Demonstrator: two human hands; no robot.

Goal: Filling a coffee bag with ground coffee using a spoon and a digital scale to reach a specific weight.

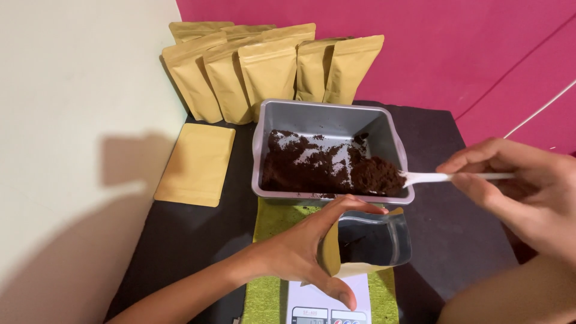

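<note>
Seen from above: left hand (pixel 306 252) wrapped around an open kraft pouch (pixel 369 243), thumb and fingers clamped on its sides, held upright on a white scale (pixel 327 303) near the tabletop's (pixel 456 240) front edge. Right hand (pixel 528 192) pinching the handle of a white plastic spoon (pixel 447 177), its bowl dipped into dark brown powder (pixel 336 171) heaped in the near right corner of a grey rectangular tray (pixel 324 117), just behind the pouch. Under scale and tray, a green mat (pixel 270 219). Along the tabletop's back edge, a row of standing pouches (pixel 270 69); one flat pouch (pixel 197 163) at the left edge.
</note>
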